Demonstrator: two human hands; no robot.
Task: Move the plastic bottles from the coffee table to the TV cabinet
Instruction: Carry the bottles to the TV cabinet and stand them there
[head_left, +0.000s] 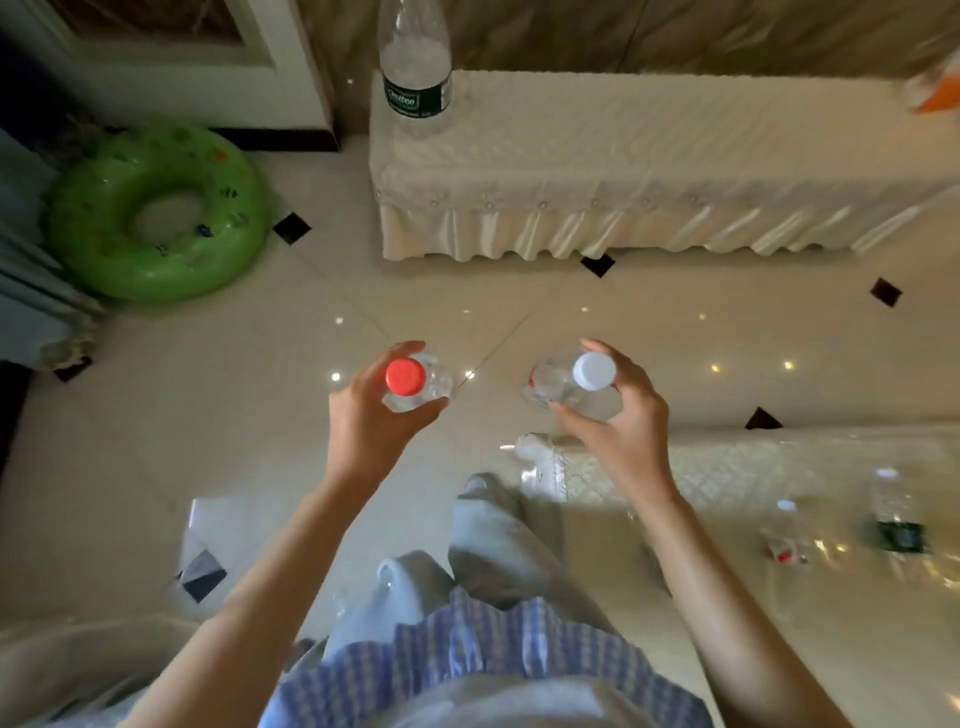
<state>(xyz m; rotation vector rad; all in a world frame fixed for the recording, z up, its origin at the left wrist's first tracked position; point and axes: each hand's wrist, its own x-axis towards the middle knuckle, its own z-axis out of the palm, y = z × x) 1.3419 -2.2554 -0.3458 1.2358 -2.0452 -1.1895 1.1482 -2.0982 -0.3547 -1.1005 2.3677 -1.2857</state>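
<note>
The left hand (371, 410) gripped a clear bottle (415, 387) with a red cap (405, 376), fingers curled round its shoulder. The bottle hung upright above the floor (260, 395), long axis running straight down away from the camera, cap pointing up at the lens. The right hand (621, 415) gripped a second clear bottle (566, 387) with a white cap (594, 370), thumb and fingers wrapped round its upper body. This one was tilted: its cap leaned toward the right hand and its base swung down and to the left, where a bit of red label showed. The two bottles were near each other but apart, both held in the air between the coffee table (753, 457) and the cabinet (649, 156).

Farther out, a larger bottle (414, 67) with a dark green label stood upright on the left end of the cabinet, which wore a cream quilted cover with a ruffled skirt. An orange and white thing (932, 93) sat blurred at the cabinet's far right edge. On the coffee table, at the lower right, more bottles (896, 519) lay blurred; how they pointed I could not tell. A green swim ring (156, 213) rested on the floor to the left.
</note>
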